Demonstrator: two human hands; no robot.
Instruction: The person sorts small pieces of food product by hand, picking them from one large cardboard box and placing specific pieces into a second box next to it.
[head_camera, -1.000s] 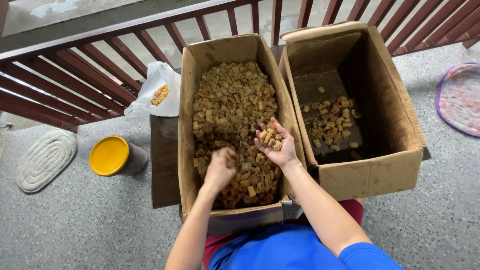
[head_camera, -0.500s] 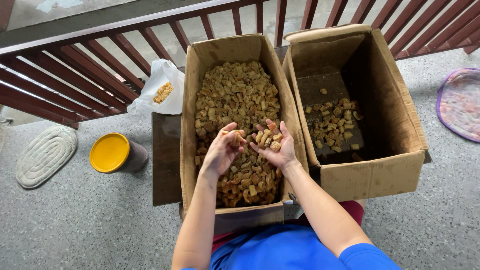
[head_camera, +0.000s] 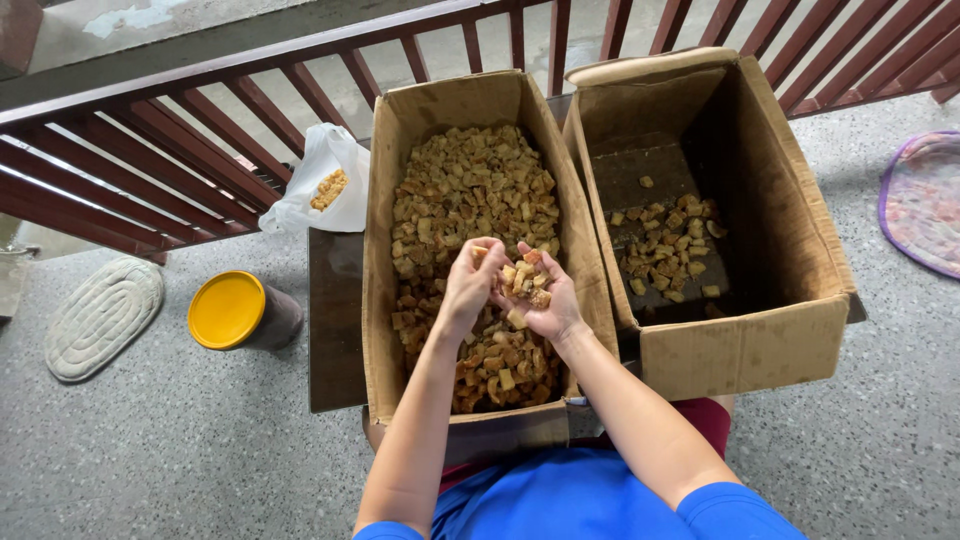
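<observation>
i see my right hand (head_camera: 545, 300) cupped palm-up over the left box (head_camera: 385, 200), holding a small heap of brown chunks (head_camera: 523, 280). my left hand (head_camera: 470, 285) meets it from the side, fingers curled and pinching at the heap. the left box is full of chunks; the right box (head_camera: 790, 240) beside it holds a few. a yellow-lidded tub (head_camera: 232, 310) and white bag (head_camera: 325, 180) sit left.

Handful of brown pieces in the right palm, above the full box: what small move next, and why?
Probably carry the right hand across to the emptier right box and tip the pieces in. The palm is cupped full over the full left box, the left hand picks at the pile, and similar pieces already lie in the right box.
</observation>
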